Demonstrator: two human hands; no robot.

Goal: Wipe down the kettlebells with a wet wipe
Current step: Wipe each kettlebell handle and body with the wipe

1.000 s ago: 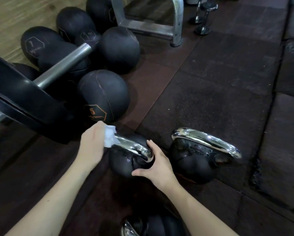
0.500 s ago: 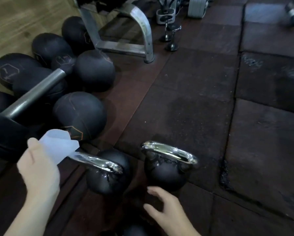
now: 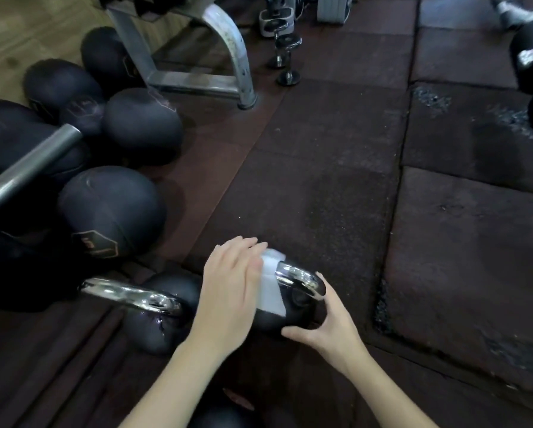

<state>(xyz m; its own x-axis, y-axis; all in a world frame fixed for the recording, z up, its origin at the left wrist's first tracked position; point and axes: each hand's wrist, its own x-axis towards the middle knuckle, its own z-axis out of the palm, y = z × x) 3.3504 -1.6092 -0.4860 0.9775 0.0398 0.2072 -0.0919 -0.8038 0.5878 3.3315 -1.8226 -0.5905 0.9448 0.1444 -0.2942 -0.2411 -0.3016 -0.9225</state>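
Two black kettlebells with chrome handles stand side by side on the rubber floor. My left hand [image 3: 231, 282] presses a white wet wipe [image 3: 271, 285] over the handle and left side of the right kettlebell [image 3: 299, 304]. My right hand [image 3: 327, 325] cups that kettlebell's lower right side and steadies it. The left kettlebell [image 3: 154, 307] stands untouched just left of my left wrist, its chrome handle lying across the top. The top of a third kettlebell [image 3: 222, 415] peeks in at the bottom edge between my forearms.
Several black medicine balls [image 3: 110, 211] lie in a heap at the left, with a barbell sleeve [image 3: 27, 171] and black plate over them. A steel rack foot [image 3: 234, 57] stands behind. Small chrome dumbbells [image 3: 285, 57] and dark dumbbells [image 3: 531, 57] sit at the back and right.
My left hand carried the wipe from the left kettlebell's handle across to the right kettlebell. My right hand left the left kettlebell and now holds the right one. The camera view shifted.
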